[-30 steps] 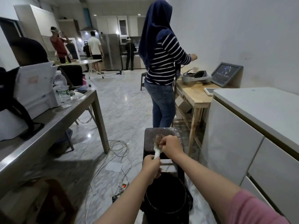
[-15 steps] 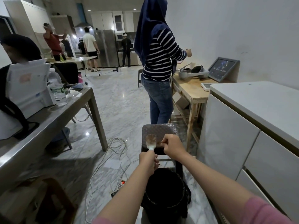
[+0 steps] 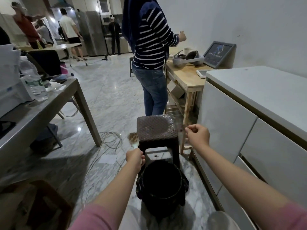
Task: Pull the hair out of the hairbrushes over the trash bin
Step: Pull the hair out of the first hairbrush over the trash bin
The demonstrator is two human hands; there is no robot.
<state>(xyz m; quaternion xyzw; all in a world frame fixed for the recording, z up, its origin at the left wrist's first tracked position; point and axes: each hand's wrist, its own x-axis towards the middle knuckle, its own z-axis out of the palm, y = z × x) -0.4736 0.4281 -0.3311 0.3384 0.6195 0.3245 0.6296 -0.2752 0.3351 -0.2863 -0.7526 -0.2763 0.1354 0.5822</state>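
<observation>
My left hand [image 3: 135,158] grips the pale handle of a small hairbrush [image 3: 133,138], held upright with its brown bristle head above the fist. My right hand [image 3: 197,136] is off to the right at about the same height, fingers pinched on a thin, blurred wisp of hair [image 3: 182,129]. A black trash bin [image 3: 162,183] lined with a dark bag stands on the floor below and between both hands.
A dark woven stool [image 3: 156,128] stands just behind the bin. White cabinets [image 3: 232,130] run along the right, a grey table [image 3: 41,110] along the left. Cables [image 3: 109,140] lie on the marble floor. A person in a striped top [image 3: 149,47] stands ahead by a wooden table [image 3: 184,77].
My right hand was on the brush head and has pulled away to the right with hair pinched in it. The left hand and brush have shifted slightly left.
</observation>
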